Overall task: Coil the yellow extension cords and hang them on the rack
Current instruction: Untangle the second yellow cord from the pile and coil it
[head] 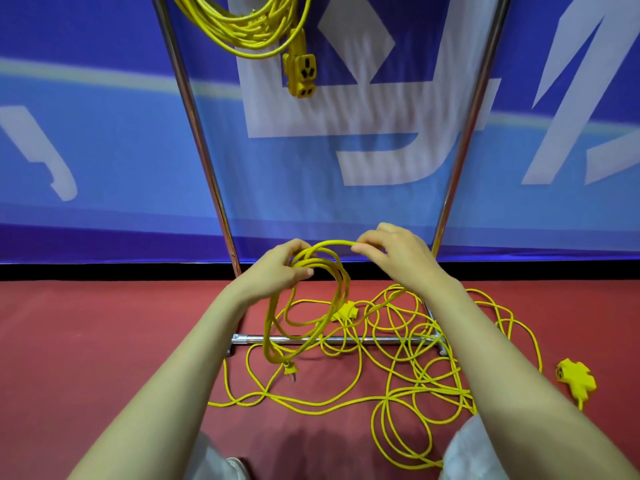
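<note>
My left hand (282, 268) grips the top of a partly wound coil of yellow extension cord (277, 341), whose loops hang down with the plug (290, 370) dangling at the bottom. My right hand (393, 251) pinches the same cord at the top of a fresh loop. The loose part of the cord lies tangled on the red floor (408, 368), with one yellow socket block (345, 311) among the loops and another socket block (576, 375) at the right. A finished yellow coil (242, 26) with its socket (300, 72) hangs high on the metal rack (201, 133).
The rack's chrome base bar (311, 339) lies across the floor under the tangle, with its two uprights rising left and right (467, 133). A blue printed banner (104, 150) stands behind. My knees (464, 448) and a shoe (239, 467) show at the bottom edge.
</note>
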A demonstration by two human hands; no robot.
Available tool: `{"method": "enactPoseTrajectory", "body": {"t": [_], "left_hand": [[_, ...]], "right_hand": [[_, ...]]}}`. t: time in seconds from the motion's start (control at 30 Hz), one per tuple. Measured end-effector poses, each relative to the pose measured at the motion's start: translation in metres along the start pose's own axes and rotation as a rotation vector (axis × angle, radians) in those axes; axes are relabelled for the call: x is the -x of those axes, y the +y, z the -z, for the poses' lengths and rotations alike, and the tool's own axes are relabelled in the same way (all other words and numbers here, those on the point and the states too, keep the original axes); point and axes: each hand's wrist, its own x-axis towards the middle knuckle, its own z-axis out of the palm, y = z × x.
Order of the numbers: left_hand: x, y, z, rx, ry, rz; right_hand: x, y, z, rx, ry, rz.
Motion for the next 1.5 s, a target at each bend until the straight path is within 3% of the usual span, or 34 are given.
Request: {"method": "enactPoseTrajectory", "body": {"t": [0.27, 0.47, 0.73, 0.8, 0.93, 1.1, 1.17, 1.27, 1.33, 1.4, 1.5], "left_hand": [[-0.001, 0.001, -0.007, -0.016, -0.035, -0.022], [0.000, 0.008, -0.008, 0.030, -0.039, -0.013], [0.003, 0.020, -0.004, 0.204, -0.046, -0.017], [0.004, 0.020, -0.001, 0.086, -0.038, -0.009], [0.002, 0.026, -0.003, -0.499, 0.051, -0.028], [0.002, 0.025, -0.006, -0.722, 0.086, -0.047], [0.005, 0.023, -0.005, -0.590, 0.085, -0.113], [0.009, 0.022, -0.007, -0.129, 0.047, -0.112], [0.010, 0.021, -0.007, 0.015, 0.053, -0.100], [0.008, 0.019, -0.006, -0.028, 0.055, -0.097], [0.002, 0.014, -0.007, -0.331, 0.028, -0.089]], "right_hand": [[-0.004, -0.010, -0.006, 0.147, -0.127, 0.076], [0.001, -0.006, -0.015, -0.091, -0.142, -0.004], [-0.003, -0.011, -0.031, -0.135, -0.198, -0.070], [-0.003, -0.011, -0.031, -0.186, -0.251, -0.076], [-0.006, -0.007, -0.032, -0.250, -0.261, -0.095], [-0.007, -0.002, -0.027, -0.332, -0.279, -0.086], [-0.008, -0.001, -0.025, -0.369, -0.282, -0.083], [-0.009, -0.002, -0.020, -0.403, -0.280, -0.066], [-0.009, -0.001, -0.017, -0.384, -0.273, -0.054], [-0.008, 0.002, -0.016, -0.318, -0.278, -0.045], [-0.008, 0.006, -0.022, -0.128, -0.313, -0.045]]}}
